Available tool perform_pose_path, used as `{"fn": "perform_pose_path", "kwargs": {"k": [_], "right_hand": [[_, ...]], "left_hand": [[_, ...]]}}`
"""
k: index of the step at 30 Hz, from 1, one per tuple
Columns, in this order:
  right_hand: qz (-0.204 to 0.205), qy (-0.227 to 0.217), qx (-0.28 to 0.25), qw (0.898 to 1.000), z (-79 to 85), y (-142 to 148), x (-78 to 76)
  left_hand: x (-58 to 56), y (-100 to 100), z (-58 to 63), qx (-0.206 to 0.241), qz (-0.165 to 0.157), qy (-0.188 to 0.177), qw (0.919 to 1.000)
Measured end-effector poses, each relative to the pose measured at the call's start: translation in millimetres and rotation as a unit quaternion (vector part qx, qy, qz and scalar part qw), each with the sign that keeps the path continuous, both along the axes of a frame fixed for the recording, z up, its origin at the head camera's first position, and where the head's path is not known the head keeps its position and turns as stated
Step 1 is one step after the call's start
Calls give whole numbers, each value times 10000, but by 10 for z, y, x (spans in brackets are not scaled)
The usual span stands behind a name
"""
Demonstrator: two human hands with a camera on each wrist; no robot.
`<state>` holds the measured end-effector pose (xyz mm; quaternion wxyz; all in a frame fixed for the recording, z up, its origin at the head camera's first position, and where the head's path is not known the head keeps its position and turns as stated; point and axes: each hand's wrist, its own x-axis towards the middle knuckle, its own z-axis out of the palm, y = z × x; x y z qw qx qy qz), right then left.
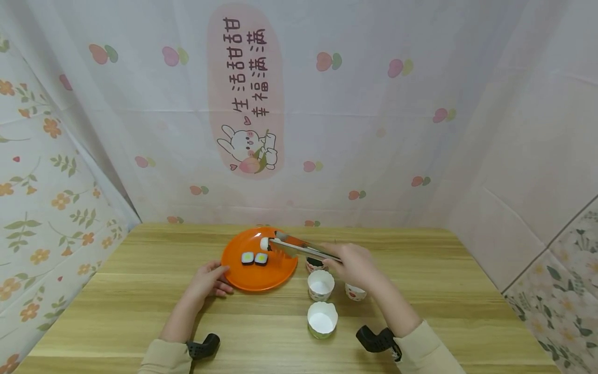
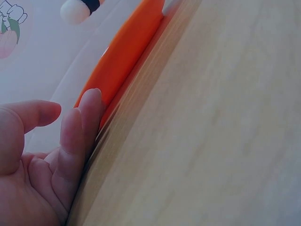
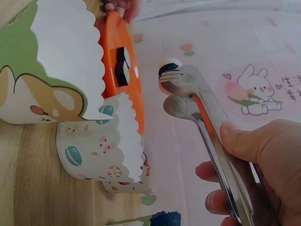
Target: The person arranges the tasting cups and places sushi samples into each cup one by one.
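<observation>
My right hand (image 1: 352, 265) grips metal tongs (image 3: 218, 155) around their arms. At their tips, over the far part of the orange plate (image 1: 259, 284), is a white sushi piece (image 1: 264, 243) with a dark band. Two toy-like sushi pieces (image 1: 254, 258), white with yellow-green centres and dark sides, lie side by side on the plate. My left hand (image 1: 205, 280) is at the plate's left rim. In the left wrist view, its fingers (image 2: 91, 101) lie loosely bent against the outer edge, while the upper digit stands apart from them.
Right of the plate stand several paper cups: a white one (image 1: 321, 284), a green-based one (image 1: 322, 321) nearer me, another (image 1: 356, 292) under my right forearm, and one with something dark inside (image 1: 316, 265). A printed curtain (image 1: 299, 130) hangs behind the wooden table (image 1: 140, 270).
</observation>
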<state>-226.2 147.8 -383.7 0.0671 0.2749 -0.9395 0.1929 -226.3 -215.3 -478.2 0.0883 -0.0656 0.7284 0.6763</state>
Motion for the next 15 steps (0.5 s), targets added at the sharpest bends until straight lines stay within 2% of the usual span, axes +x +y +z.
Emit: {"fn": "perform_pose_path", "kwargs": {"k": [15], "right_hand": [[17,145,-82,9999,48,201,203]], "left_hand": [[5,-10,7,20,-80,46,10000]]}}
